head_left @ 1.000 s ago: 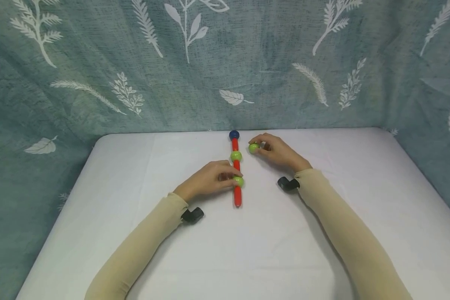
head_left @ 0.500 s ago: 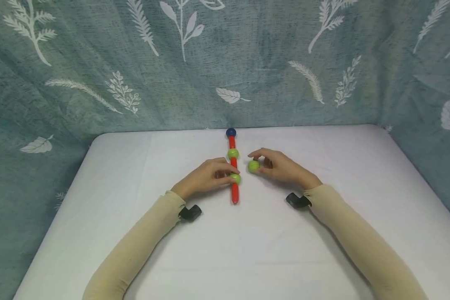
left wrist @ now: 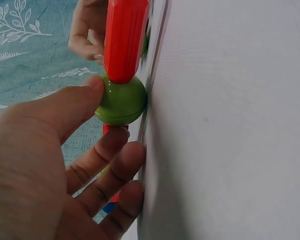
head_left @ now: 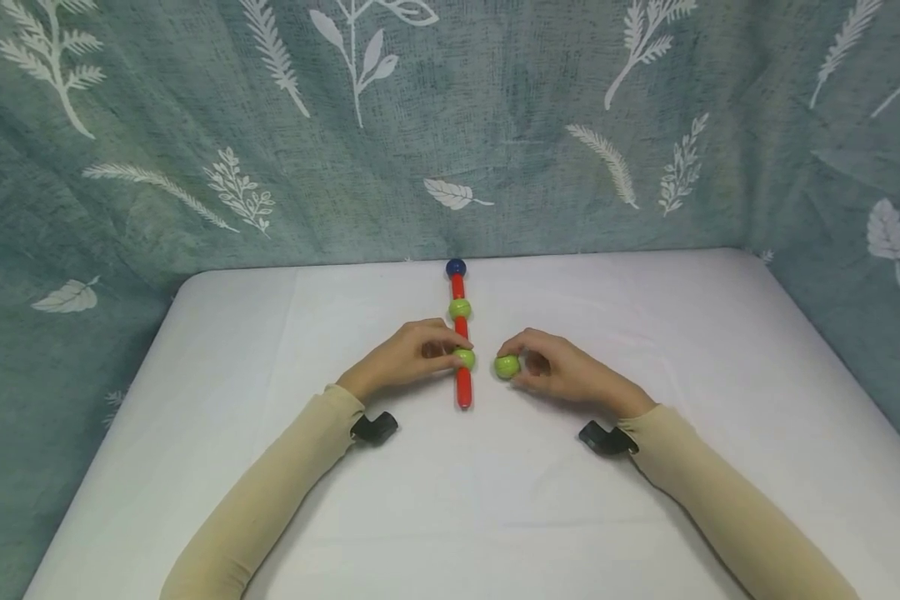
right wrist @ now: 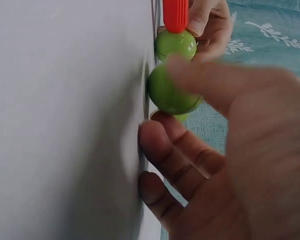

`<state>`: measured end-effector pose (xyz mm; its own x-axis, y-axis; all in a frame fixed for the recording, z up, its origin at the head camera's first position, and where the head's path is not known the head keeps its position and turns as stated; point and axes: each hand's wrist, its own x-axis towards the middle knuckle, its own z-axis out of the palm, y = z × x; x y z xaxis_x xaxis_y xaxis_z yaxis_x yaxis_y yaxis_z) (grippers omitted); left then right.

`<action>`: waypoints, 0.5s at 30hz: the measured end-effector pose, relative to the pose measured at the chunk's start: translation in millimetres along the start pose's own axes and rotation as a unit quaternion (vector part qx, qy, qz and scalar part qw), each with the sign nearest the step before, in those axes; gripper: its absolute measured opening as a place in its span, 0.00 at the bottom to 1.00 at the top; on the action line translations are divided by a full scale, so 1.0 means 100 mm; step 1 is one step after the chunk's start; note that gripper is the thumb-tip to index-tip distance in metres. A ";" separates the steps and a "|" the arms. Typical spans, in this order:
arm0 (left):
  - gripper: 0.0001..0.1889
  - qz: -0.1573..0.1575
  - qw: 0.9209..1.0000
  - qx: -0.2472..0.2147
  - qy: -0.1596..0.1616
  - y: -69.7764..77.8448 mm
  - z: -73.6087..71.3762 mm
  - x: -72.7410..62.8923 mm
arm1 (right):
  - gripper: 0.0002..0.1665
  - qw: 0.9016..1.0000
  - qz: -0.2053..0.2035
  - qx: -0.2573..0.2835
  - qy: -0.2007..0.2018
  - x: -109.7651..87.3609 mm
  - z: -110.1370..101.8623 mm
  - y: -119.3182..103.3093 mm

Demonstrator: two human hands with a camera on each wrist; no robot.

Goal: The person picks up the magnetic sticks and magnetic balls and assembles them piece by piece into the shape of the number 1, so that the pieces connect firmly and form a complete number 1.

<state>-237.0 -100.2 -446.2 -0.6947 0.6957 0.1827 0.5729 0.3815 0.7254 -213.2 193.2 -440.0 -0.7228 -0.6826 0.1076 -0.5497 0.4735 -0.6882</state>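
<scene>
A straight chain of red rods (head_left: 463,388) and green balls lies on the white table, with a blue ball (head_left: 456,267) at its far end. Along it sit a farther green ball (head_left: 460,309) and a nearer green ball (left wrist: 122,100). My left hand (head_left: 418,350) grips that nearer ball between thumb and fingers, from the left. Just right of the chain, my right hand (head_left: 557,367) pinches a separate green ball (head_left: 507,367). A small gap parts this ball from the chain in the head view. In the right wrist view, the thumb covers part of it.
White cloth covers the table (head_left: 390,517). A green-blue curtain (head_left: 525,167) with white leaf prints hangs behind its far edge. Each wrist wears a small black camera, such as the left one (head_left: 375,427).
My right hand has drawn the separate green ball toward the near side of the table, from beside the far rod to beside the nearer ball. My left hand keeps its place on the chain.
</scene>
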 end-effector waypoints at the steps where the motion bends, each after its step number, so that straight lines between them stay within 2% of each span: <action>1: 0.14 -0.003 1.000 -0.001 0.000 -0.01 0.00 -0.01 | 0.20 1.000 -0.006 0.003 0.000 0.00 0.01 -0.01; 6: 0.14 -0.014 1.000 -0.009 0.005 -0.02 0.00 -0.03 | 0.17 1.000 -0.016 0.004 -0.008 0.00 0.05 -0.06; 15: 0.14 -0.010 1.000 -0.015 0.005 -0.02 0.02 -0.01 | 0.16 0.999 -0.024 -0.021 -0.028 -0.11 0.13 -0.16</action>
<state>-236.3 -100.6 -449.3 -0.7097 0.6825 0.1743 0.5458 0.3763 0.7487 -190.5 185.7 -439.7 -0.6716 -0.7343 0.0983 -0.6005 0.4618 -0.6527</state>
